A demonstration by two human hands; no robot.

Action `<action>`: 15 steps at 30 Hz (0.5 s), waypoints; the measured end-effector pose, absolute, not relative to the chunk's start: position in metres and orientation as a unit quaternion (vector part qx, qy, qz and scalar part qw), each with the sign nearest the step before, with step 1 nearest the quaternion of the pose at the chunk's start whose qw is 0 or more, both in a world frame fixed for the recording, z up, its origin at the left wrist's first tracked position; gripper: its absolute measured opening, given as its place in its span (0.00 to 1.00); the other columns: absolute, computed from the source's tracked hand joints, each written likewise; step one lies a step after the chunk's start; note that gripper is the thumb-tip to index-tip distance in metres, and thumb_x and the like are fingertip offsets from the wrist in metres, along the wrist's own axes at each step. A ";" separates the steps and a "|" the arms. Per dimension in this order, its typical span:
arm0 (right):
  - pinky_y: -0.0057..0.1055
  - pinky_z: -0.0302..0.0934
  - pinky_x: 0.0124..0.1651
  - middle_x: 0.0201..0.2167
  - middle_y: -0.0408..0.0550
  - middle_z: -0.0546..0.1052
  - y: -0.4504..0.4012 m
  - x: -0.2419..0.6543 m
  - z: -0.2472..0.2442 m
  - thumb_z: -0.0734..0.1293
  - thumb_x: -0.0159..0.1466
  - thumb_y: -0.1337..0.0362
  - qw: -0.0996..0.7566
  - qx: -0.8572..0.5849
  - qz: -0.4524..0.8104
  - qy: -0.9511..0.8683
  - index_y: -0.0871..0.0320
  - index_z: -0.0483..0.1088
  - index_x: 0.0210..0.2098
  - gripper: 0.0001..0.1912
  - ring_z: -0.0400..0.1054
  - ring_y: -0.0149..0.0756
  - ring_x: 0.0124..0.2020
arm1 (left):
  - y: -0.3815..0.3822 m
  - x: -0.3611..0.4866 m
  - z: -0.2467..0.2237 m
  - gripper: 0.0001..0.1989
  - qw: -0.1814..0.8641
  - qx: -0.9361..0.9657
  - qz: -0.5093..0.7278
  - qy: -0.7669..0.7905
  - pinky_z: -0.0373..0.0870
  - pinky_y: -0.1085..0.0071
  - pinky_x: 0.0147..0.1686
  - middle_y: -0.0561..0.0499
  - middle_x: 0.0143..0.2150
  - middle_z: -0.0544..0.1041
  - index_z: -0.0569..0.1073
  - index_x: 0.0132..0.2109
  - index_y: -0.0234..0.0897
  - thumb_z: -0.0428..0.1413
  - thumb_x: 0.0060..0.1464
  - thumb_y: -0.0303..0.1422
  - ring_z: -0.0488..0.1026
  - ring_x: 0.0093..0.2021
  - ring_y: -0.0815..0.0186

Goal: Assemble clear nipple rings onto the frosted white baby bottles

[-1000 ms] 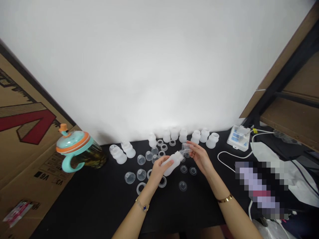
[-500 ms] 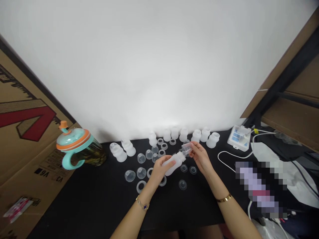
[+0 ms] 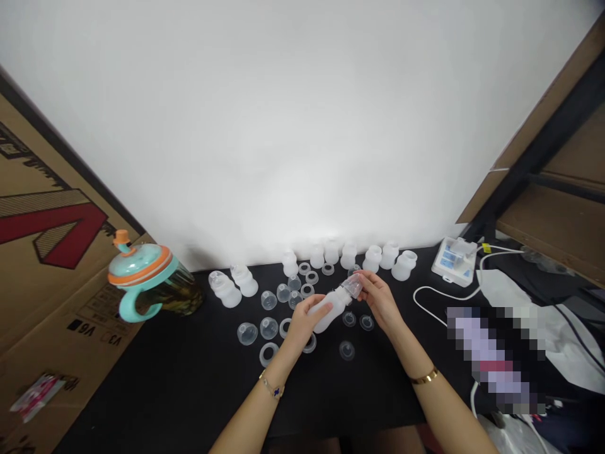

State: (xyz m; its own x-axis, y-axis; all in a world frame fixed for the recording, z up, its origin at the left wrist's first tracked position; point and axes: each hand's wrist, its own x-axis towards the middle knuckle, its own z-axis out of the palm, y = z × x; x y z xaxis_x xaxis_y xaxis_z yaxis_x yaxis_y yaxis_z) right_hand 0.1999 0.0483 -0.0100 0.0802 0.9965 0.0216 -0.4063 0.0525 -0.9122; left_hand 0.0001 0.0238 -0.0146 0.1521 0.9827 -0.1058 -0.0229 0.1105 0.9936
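Note:
My left hand (image 3: 307, 318) is wrapped round a white baby bottle (image 3: 330, 310), which lies tilted with its neck up to the right. In my right hand (image 3: 377, 296) a clear dome-shaped cap (image 3: 352, 285) is pinched between the fingers, and it sits over the bottle's top end. Just below the hands, several clear silicone nipples (image 3: 346, 350) lie on the black table. Left of my left hand are loose clear caps (image 3: 269, 328) and white collar rings (image 3: 269, 354).
Open bottle bodies (image 3: 403, 265) stand along the white wall. Two capped bottles (image 3: 225, 289) stand at left, near a teal-lidded jug (image 3: 155, 277) and a cardboard box (image 3: 42, 302). To the right are a power strip (image 3: 454, 261), a white cable (image 3: 428, 289) and a pixelated patch.
The clear cap in my right hand has moved down and left onto the bottle's top end. My left hand keeps its hold on the bottle, nearly still.

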 end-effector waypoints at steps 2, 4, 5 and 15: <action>0.28 0.57 0.25 0.34 0.47 0.78 0.048 0.200 -0.010 0.76 0.54 0.54 0.619 -0.397 0.562 -0.378 0.57 0.78 0.38 0.17 0.66 0.33 0.29 | 0.023 0.000 -0.014 0.22 0.572 0.500 0.441 0.477 0.66 0.72 0.32 0.48 0.34 0.80 0.79 0.40 0.34 0.65 0.45 0.48 0.74 0.33 0.62; 0.28 0.57 0.25 0.34 0.48 0.78 0.048 0.200 -0.010 0.76 0.54 0.54 0.616 -0.402 0.560 -0.382 0.57 0.78 0.38 0.17 0.66 0.34 0.29 | 0.023 0.000 -0.013 0.22 0.573 0.499 0.442 0.477 0.66 0.72 0.32 0.48 0.34 0.80 0.79 0.40 0.34 0.65 0.45 0.48 0.74 0.33 0.62; 0.28 0.58 0.26 0.34 0.48 0.78 0.048 0.200 -0.010 0.76 0.54 0.53 0.613 -0.404 0.559 -0.385 0.57 0.78 0.38 0.17 0.66 0.34 0.29 | 0.023 0.000 -0.013 0.22 0.573 0.499 0.441 0.477 0.66 0.72 0.32 0.48 0.34 0.80 0.79 0.40 0.34 0.65 0.45 0.48 0.74 0.33 0.62; 0.27 0.59 0.25 0.36 0.49 0.79 0.048 0.199 -0.012 0.76 0.53 0.51 0.606 -0.414 0.548 -0.401 0.56 0.78 0.39 0.19 0.66 0.35 0.31 | 0.022 0.000 -0.016 0.21 0.571 0.501 0.445 0.473 0.66 0.72 0.33 0.48 0.35 0.80 0.80 0.41 0.34 0.64 0.46 0.47 0.74 0.34 0.62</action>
State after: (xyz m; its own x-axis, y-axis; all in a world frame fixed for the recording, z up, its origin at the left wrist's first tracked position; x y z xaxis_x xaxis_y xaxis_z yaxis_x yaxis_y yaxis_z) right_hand 0.1991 0.0479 -0.0120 0.0785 0.9964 0.0318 -0.3320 0.0562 -0.9416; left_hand 0.0004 0.0224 -0.0161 0.1552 0.9834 -0.0943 -0.0346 0.1009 0.9943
